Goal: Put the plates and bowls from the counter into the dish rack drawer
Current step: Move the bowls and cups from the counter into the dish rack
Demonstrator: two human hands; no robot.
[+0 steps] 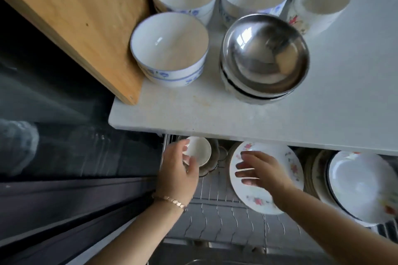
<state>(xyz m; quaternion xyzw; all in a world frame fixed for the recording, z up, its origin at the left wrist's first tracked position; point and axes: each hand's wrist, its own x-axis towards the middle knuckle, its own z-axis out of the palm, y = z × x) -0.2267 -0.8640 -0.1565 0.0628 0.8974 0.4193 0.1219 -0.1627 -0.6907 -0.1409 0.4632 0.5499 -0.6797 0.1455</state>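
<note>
Task partly done. Left hand [178, 170] pinched small bowl [199, 150] between thumb and fingers, inside drawer [226, 217]. Right hand [260, 170], fingers spread, was over plate [288, 157] already in rack; contact unclear. Blue bowls [170, 49] and steel bowls [265, 54] stood on counter [215, 114], well beyond fingertips.

Desk [237, 118]: white, matt, stone-like, faintly stained near the edge.
Board [75, 17]: pale wood, smooth, grain showing.
Steel bowl [265, 54]: polished metal, mirror-bright.
Blue-flowered bowl [170, 49]: glazed ceramic, glossy.
Small bowl [200, 150]: plain white glaze, shiny.
Flowered plate [290, 165]: glossy, probably ceramic, slightly blurred.
Rack [224, 215]: thin metal wire, dull sheen.
Bracelet [170, 200]: gold-toned metal links.
</note>
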